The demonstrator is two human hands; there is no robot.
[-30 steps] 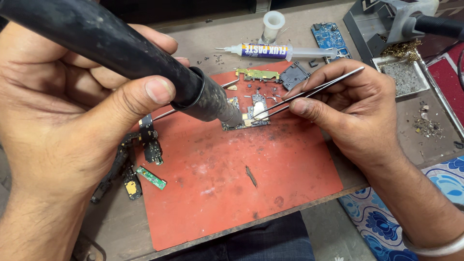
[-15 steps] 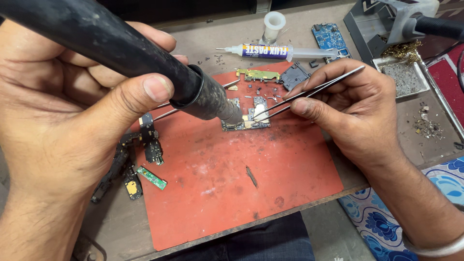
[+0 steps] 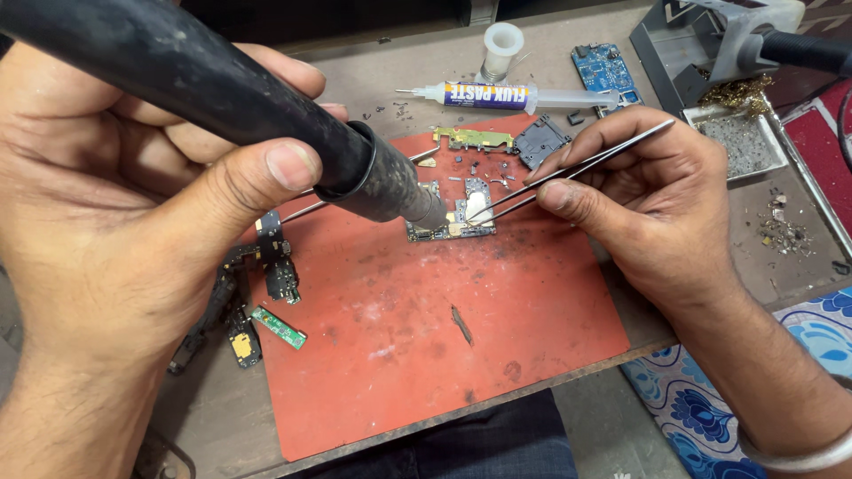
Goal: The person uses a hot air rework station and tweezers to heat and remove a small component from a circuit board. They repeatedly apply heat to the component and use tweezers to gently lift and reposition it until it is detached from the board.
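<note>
My left hand [image 3: 133, 222] grips a black hot-air tool [image 3: 266, 111]; its nozzle points down at a small circuit board [image 3: 453, 217] on the red work mat [image 3: 426, 337]. My right hand [image 3: 639, 195] pinches steel tweezers [image 3: 577, 168], whose tips touch a pale chip on that board. The nozzle end and the tweezer tips sit a few centimetres apart over the board.
A flux syringe [image 3: 506, 95], a white spool [image 3: 502, 49] and a blue circuit board [image 3: 608, 66] lie at the back. A metal tray [image 3: 741, 137] and a tool stand [image 3: 710, 44] are at the right. Flex cables and small green boards [image 3: 266, 293] lie left of the mat.
Both hands hold nearly still. The tweezer tips have shifted only slightly on the board.
</note>
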